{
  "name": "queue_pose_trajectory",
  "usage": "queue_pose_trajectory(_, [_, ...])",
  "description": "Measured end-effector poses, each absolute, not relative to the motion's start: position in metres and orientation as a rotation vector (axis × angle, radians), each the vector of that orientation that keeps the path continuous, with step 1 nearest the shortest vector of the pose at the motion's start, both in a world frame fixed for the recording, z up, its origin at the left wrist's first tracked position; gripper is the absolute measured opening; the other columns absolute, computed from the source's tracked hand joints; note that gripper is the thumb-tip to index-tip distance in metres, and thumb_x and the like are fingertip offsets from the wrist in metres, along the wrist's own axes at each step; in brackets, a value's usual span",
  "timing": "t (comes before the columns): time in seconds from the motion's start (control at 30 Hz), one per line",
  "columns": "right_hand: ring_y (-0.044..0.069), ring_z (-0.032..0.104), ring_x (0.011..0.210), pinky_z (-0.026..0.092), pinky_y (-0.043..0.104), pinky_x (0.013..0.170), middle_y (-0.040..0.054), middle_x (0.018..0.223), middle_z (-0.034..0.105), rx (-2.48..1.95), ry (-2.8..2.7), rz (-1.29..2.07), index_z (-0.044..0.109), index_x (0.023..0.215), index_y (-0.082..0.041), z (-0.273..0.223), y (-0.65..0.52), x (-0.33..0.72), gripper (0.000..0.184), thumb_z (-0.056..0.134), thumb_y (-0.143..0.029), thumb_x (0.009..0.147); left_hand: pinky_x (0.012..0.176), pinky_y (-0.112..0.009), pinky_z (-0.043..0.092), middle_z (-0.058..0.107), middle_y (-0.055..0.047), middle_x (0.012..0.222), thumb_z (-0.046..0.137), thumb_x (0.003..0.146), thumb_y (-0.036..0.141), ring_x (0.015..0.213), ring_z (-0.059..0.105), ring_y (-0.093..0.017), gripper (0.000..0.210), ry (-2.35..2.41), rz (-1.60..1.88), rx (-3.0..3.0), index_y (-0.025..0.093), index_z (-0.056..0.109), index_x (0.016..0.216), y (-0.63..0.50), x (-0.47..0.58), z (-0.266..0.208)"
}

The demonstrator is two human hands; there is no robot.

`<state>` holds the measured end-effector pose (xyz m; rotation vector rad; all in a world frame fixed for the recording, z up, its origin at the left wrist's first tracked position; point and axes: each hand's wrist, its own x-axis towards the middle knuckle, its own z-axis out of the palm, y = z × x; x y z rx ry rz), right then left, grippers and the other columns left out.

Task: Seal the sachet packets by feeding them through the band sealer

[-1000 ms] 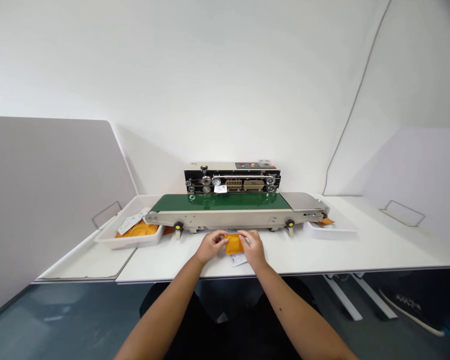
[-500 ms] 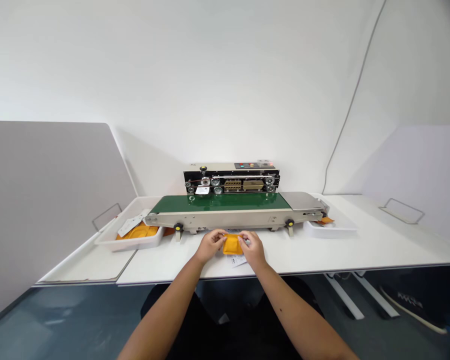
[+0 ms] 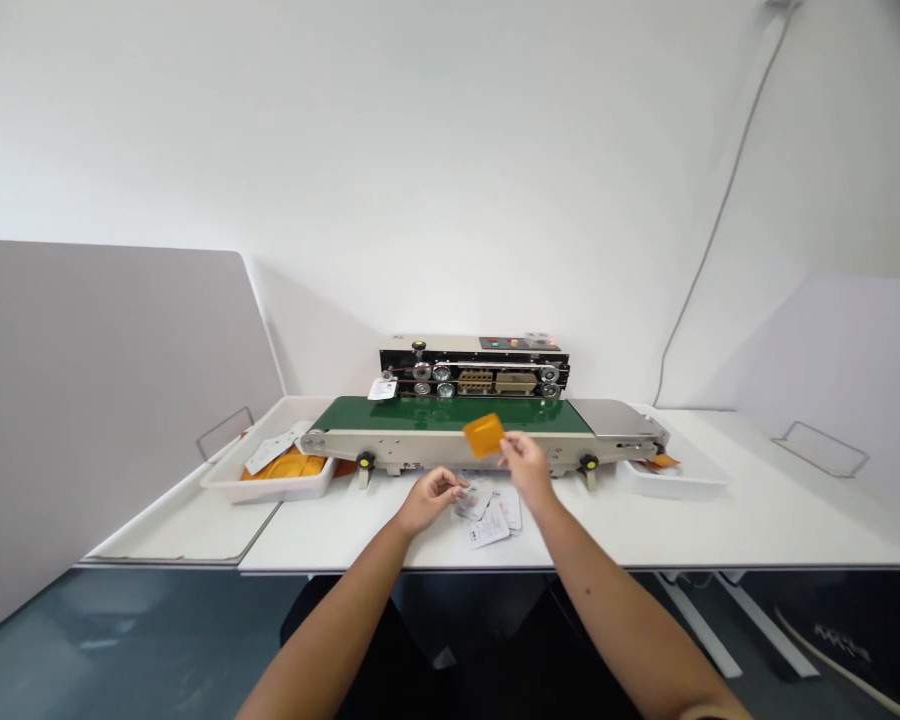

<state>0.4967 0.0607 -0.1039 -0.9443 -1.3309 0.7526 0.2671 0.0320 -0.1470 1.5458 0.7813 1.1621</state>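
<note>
An orange pouch (image 3: 484, 436) is pinched at its right edge by my right hand (image 3: 525, 464), raised in front of the green conveyor belt (image 3: 412, 411). Below it, several white printed packets (image 3: 491, 532) lie in a loose overlapping group on the table. My left hand (image 3: 429, 500) is low at the left side of these packets. Its fingers are loosely curled and a little apart, and the fingertips come close to the nearest packet; contact is hard to judge. Another white packet (image 3: 382, 389) sticks out at the left end of the band sealing machine (image 3: 472, 372).
A white bin (image 3: 270, 490) with orange pouches and white packets stands left, under the conveyor's end. A second white bin (image 3: 671, 482) with some orange pieces stands right. Grey panels (image 3: 105, 400) flank the table (image 3: 750, 520). Another person's shoe (image 3: 840, 640) shows at lower right.
My left hand has let go of the orange pouch. My right hand has lifted it up toward the belt, uncovering the white packets. The packet at the sealer has shifted left.
</note>
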Motion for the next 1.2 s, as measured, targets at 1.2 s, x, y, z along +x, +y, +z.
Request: queue_pose_trajectory(1.2, [0.013,0.056,0.054,0.045,0.021,0.048,0.0023,0.063,0.062,-1.306,-0.878,0.811,0.064,0.085,-0.014,-0.021,0.169,0.596,0.021,0.074,-0.025,0.071,0.070,-0.027,0.050,0.073,-0.006,0.083,0.063,0.088,0.037,0.077,0.065,-0.019,0.021,1.049,1.128,2.032,0.017,0.068,0.084,0.035,0.261,-0.151])
